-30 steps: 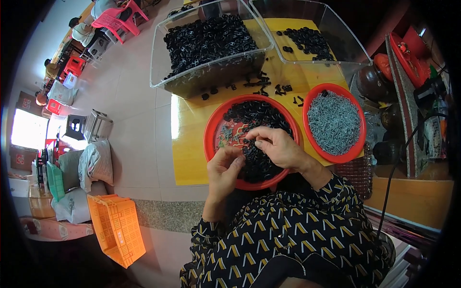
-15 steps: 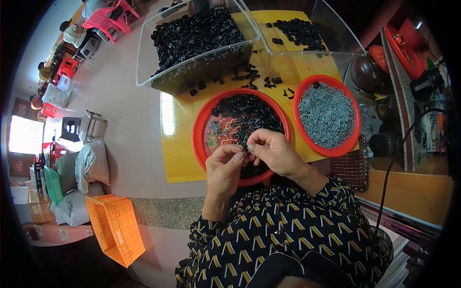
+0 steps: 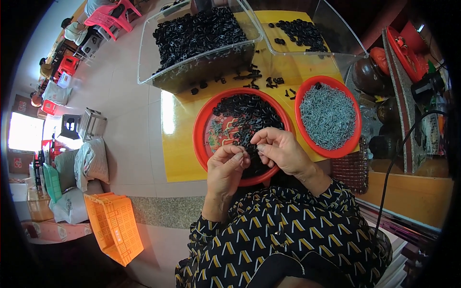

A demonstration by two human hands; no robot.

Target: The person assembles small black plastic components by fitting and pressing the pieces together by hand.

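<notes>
Far left, an orange crate (image 3: 114, 234) sat on the floor, well apart from the work. Your left hand (image 3: 225, 168) hovered over the near rim of the red bowl of black clips (image 3: 199, 132), thumb and forefinger pinched together on something tiny; the piece itself was too small to make out. Your right hand (image 3: 281, 151) met it fingertip to fingertip just beside, its fingers (image 3: 259, 139) closed the same way, though what they held could not be told. The black clips (image 3: 247, 113) lay heaped in that bowl, directly under and beyond both hands. Judged light, stiff plastic, smooth enough to slip, and prone to tangle in the heap; best taken one at a time by the edges with fingertips. Right of it stood the red bowl of small grey metal parts (image 3: 328, 115). Farther off, clear bins (image 3: 201, 43) held more black pieces.
</notes>
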